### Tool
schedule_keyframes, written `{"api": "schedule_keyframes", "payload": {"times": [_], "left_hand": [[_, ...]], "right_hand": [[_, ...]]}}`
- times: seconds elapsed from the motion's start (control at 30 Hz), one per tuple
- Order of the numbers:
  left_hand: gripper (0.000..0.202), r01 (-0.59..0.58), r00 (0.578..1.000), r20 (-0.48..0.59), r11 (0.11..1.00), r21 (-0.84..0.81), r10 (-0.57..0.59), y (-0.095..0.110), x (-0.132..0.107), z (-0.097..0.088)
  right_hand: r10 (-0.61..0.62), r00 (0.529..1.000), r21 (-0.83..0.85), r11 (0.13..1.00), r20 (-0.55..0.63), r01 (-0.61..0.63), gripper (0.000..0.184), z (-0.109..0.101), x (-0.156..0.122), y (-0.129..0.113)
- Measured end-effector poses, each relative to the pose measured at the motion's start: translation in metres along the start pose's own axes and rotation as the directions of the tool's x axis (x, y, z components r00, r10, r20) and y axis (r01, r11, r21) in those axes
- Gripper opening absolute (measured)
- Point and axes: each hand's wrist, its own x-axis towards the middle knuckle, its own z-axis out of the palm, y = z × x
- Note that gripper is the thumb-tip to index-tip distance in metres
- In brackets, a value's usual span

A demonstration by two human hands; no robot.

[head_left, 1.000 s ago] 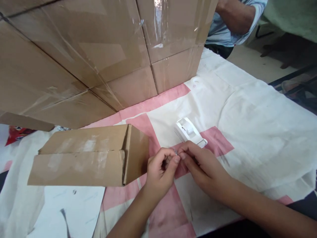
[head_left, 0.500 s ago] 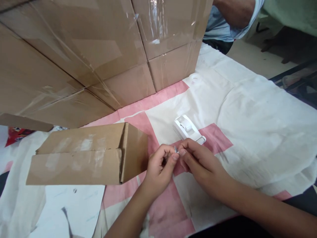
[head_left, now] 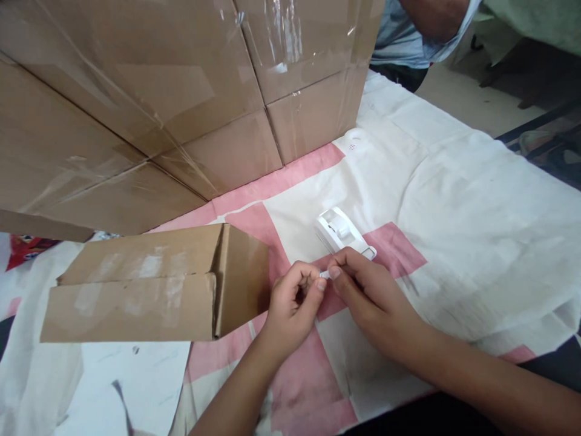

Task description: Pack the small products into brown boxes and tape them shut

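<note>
One tiny pale piece (head_left: 324, 275) is pinched between the left hand (head_left: 297, 295) and the right hand (head_left: 368, 286), above a pink-and-white cloth (head_left: 308, 378).
At far left, a red packet (head_left: 31, 249) is partly hidden by a cardboard flap (head_left: 43, 226); beside it, taped cardboard cartons (head_left: 181, 79) are stacked. In front of these, a smaller cardboard box (head_left: 131, 290) is laid, with a printed white sheet (head_left: 149, 378) seen at its near edge. One end of the piece is nipped by the left thumb and forefinger, the other by the right; what it is cannot be told. Just beyond the fingertips, a white plastic device (head_left: 341, 228) is set down. Farther back, a round white part (head_left: 356, 140) is placed near the cartons. At upper right, a blue shirt (head_left: 398, 45) is worn by another person.
</note>
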Motion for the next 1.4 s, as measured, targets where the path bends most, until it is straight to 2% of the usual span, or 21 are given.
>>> {"api": "schedule_keyframes", "payload": {"times": [0.33, 0.47, 0.53, 0.63, 0.7, 0.87, 1.0, 1.13, 1.3, 1.4], "left_hand": [[0.028, -0.037, 0.998, -0.046, 0.999, -0.007, 0.037, -0.001, 0.001, 0.000], [0.027, -0.050, 0.997, -0.060, 0.999, 0.001, 0.050, -0.002, 0.000, 0.000], [0.025, -0.066, 0.997, -0.047, 0.998, 0.013, 0.067, -0.003, 0.000, 0.000], [0.021, -0.111, 0.993, -0.022, 0.992, 0.055, 0.112, -0.004, 0.000, -0.001], [0.018, -0.137, 0.991, 0.000, 0.986, 0.096, 0.137, -0.005, 0.000, -0.002], [0.016, -0.189, 0.982, 0.040, 0.974, 0.124, 0.186, -0.005, 0.000, -0.004], [0.018, -0.203, 0.979, 0.002, 0.972, 0.119, 0.204, -0.004, 0.000, -0.003], [0.018, -0.194, 0.980, -0.029, 0.976, 0.101, 0.198, -0.003, 0.001, -0.001], [0.016, -0.185, 0.981, -0.045, 0.981, 0.054, 0.188, -0.005, 0.000, -0.002], [0.016, -0.181, 0.983, -0.041, 0.981, -0.063, 0.179, -0.010, -0.001, -0.004]], "right_hand": [[0.005, 1.000, 0.040, 0.999, 0.025, -0.006, 0.022, -0.001, 0.000, 0.002], [0.038, 0.996, 0.072, 0.996, 0.085, -0.044, 0.021, -0.002, 0.000, 0.001], [0.043, 0.989, 0.037, 0.998, 0.143, -0.049, 0.021, -0.003, 0.001, -0.001], [0.017, 0.978, -0.085, 0.996, 0.208, 0.001, 0.021, -0.008, 0.003, -0.004], [-0.011, 0.977, -0.155, 0.987, 0.211, 0.044, 0.021, -0.011, 0.005, -0.005], [-0.114, 0.964, -0.217, 0.962, 0.240, 0.168, 0.020, -0.016, 0.008, -0.003], [-0.171, 0.969, -0.242, 0.947, 0.181, 0.212, 0.022, -0.010, 0.006, 0.001], [-0.178, 0.977, -0.233, 0.952, 0.117, 0.201, 0.023, -0.001, 0.004, 0.004], [-0.157, 0.982, -0.146, 0.974, 0.102, 0.171, 0.022, -0.001, 0.002, 0.004], [-0.130, 0.985, -0.049, 0.989, 0.114, 0.136, 0.019, -0.005, 0.005, 0.003]]}}
